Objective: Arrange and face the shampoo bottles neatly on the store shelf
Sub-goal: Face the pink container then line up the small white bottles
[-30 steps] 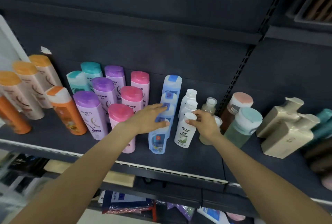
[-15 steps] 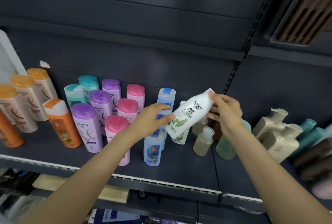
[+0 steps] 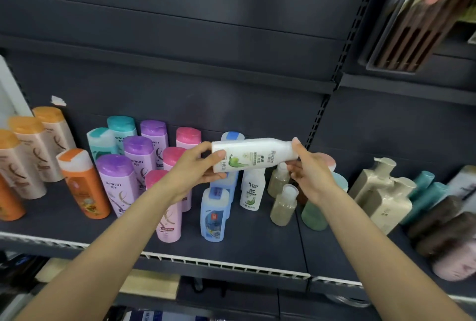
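A white shampoo bottle (image 3: pixel 253 153) with a green leaf label lies level in the air above the shelf (image 3: pixel 257 248). My left hand (image 3: pixel 198 166) grips its base end and my right hand (image 3: pixel 306 166) holds its cap end. Below it stands a second white bottle (image 3: pixel 252 190) of the same kind. Light blue bottles (image 3: pixel 215 215) stand in a column to its left, partly hidden by my left hand. Pink (image 3: pixel 168 223), purple (image 3: pixel 116 181), teal (image 3: pixel 121 127) and orange-capped bottles (image 3: pixel 82 181) fill the left of the shelf.
Small clear beige bottles (image 3: pixel 283 205) and a green bottle (image 3: pixel 314 212) stand just right of the white one. Beige pump bottles (image 3: pixel 383 197) and dark bottles (image 3: pixel 443 233) crowd the right bay. A shelf upright (image 3: pixel 319 114) divides the bays. The shelf front shows bare surface.
The white bottle has gone from tilted to level and slightly higher. My left hand moved off the blue bottles and took hold of its base end; my right hand holds the cap end.
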